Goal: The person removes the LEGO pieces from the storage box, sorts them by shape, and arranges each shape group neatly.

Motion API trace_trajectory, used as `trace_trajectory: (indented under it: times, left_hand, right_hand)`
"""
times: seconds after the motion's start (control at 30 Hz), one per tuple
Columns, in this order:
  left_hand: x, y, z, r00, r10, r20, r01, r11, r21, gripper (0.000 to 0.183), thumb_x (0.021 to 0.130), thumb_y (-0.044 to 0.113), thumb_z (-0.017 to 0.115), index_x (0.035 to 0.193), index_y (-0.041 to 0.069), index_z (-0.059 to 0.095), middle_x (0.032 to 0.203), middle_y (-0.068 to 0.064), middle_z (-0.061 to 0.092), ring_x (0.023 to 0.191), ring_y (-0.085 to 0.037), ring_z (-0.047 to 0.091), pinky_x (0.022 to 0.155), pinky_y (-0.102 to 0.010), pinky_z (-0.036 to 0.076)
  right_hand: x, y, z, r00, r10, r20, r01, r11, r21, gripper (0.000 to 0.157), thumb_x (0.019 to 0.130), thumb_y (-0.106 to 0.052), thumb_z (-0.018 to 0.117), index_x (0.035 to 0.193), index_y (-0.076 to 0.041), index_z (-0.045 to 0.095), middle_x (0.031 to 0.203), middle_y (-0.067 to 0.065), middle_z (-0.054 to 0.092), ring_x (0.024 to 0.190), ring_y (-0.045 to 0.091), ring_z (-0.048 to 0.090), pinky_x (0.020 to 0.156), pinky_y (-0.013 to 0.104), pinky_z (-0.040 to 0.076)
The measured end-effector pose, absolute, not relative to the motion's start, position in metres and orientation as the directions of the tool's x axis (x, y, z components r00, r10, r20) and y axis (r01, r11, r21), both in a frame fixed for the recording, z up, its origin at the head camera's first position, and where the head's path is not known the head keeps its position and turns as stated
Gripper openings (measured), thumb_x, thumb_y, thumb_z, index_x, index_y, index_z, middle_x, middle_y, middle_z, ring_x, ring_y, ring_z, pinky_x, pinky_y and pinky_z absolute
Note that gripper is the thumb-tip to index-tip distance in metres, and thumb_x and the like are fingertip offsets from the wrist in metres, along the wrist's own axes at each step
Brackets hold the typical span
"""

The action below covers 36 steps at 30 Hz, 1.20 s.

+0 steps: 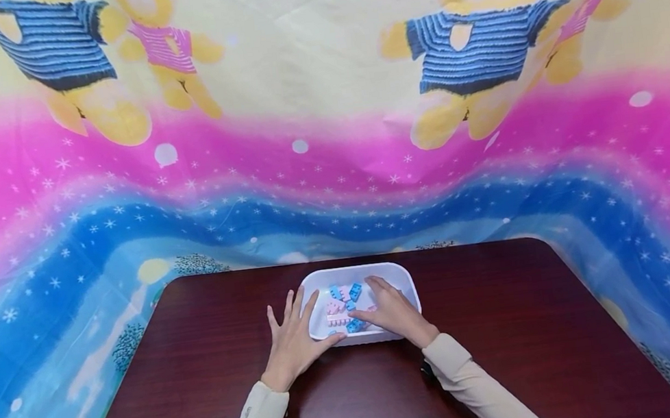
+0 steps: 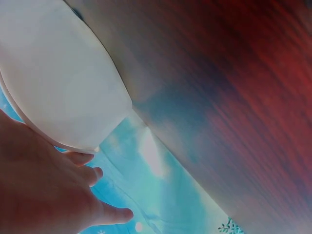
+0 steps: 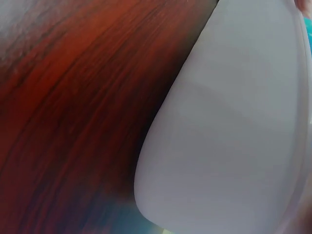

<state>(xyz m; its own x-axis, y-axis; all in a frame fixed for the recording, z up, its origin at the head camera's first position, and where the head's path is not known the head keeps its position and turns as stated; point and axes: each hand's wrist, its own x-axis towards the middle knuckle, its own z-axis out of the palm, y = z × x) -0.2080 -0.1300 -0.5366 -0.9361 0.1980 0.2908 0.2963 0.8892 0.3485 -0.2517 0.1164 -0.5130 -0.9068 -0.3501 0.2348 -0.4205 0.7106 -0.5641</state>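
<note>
Near the table's far edge stands a white plastic tub (image 1: 411,290) with several pink toy bricks (image 1: 338,320) and blue toy bricks (image 1: 355,291) lying loose in it. My left hand (image 1: 292,338) rests at the tub's left side, fingers spread, the thumb along the front rim. The left wrist view has the tub's outer wall (image 2: 63,73) above my left hand (image 2: 44,185). Over the right part of the tub, my right hand (image 1: 398,311) reaches in above the bricks, thumb and fingers apart. The right wrist view is mostly filled by the tub wall (image 3: 219,126).
The dark red-brown wooden table (image 1: 206,389) has rounded far corners. Behind it and along its sides hangs a colourful cloth (image 1: 333,188) printed with bears and snowflakes.
</note>
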Motion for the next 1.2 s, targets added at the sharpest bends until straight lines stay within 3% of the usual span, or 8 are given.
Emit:
trace_trajectory:
  times: [0.63, 1.2]
  left_hand:
    - [-0.209, -0.131, -0.539, -0.925, 0.212, 0.314, 0.315, 0.891, 0.326, 0.104, 0.082, 0.077, 0.071, 0.162, 0.017, 0.045, 0.17, -0.018, 0.033, 0.156, -0.045, 0.028, 0.114, -0.082, 0.016]
    - [-0.209, -0.131, -0.54, -0.928, 0.208, 0.31, 0.311, 0.89, 0.333, 0.104, 0.082, 0.076, 0.072, 0.162, 0.016, 0.045, 0.171, -0.017, 0.032, 0.156, -0.045, 0.028, 0.115, -0.081, 0.016]
  right_hand:
    - [-0.26, 0.105, -0.52, -0.912, -0.354, 0.207, -0.406, 0.714, -0.57, 0.086, 0.09, -0.044, 0.085, 0.146, 0.012, 0.054, 0.149, 0.028, 0.056, 0.135, 0.042, 0.058, 0.108, 0.054, 0.049]
    - [-0.271, 0.099, -0.522, -0.91, -0.351, 0.22, -0.412, 0.715, -0.565, 0.067, 0.094, -0.03, 0.083, 0.139, 0.014, 0.06, 0.142, 0.031, 0.06, 0.13, 0.044, 0.061, 0.108, 0.055, 0.05]
